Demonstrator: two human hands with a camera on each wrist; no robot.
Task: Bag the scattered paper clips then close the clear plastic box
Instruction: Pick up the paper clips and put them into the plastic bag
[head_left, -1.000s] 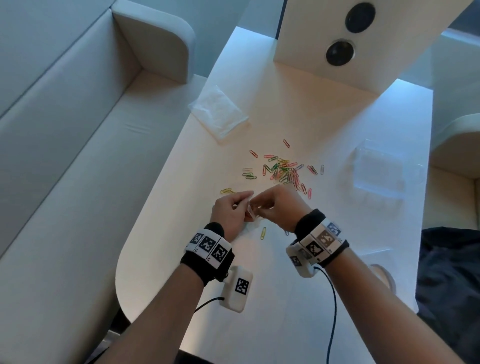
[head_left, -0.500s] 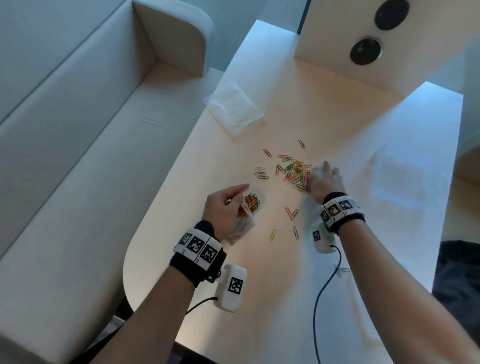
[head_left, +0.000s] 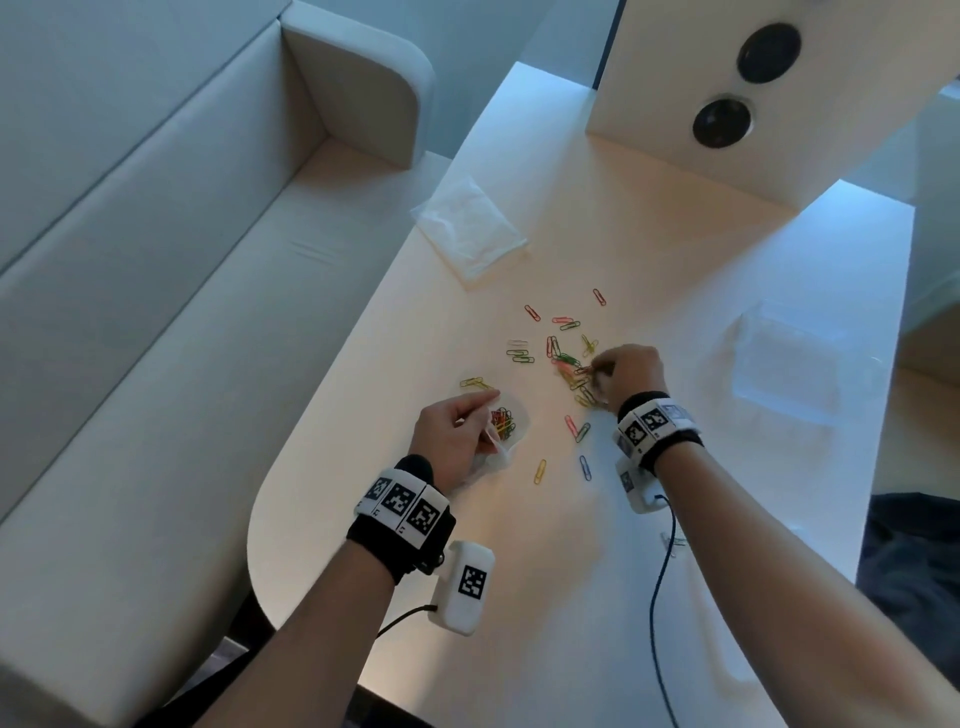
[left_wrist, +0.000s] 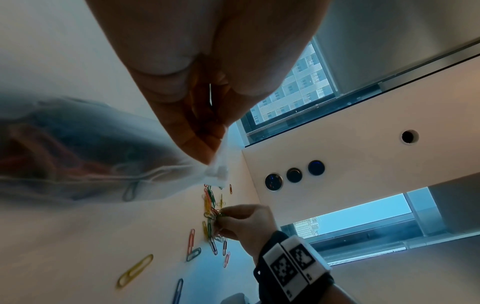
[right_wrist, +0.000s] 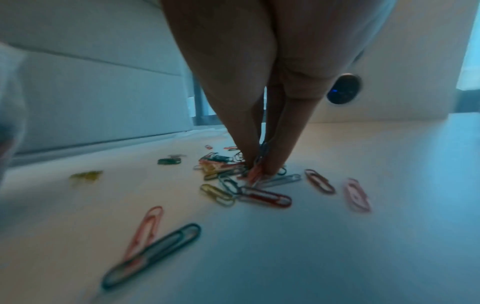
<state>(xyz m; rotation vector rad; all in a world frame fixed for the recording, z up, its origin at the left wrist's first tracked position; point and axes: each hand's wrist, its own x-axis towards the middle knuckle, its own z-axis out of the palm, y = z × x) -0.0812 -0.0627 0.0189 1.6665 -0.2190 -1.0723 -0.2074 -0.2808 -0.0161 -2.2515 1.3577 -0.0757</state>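
right hand (head_left: 626, 371) has closed into a pinch on a few paper clips (head_left: 569, 364) from the pile, up from flat reach; left hand (head_left: 457, 436) holds small bag (head_left: 506, 423) mouth, part filled; clear plastic box (head_left: 789, 364) far right of right hand, untouched; another transfer due

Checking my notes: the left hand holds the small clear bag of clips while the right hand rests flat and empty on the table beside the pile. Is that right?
Not quite. The left hand does hold the bag, but the right hand isn't flat or empty: its fingers pinch paper clips from the pile, as the right wrist view shows.
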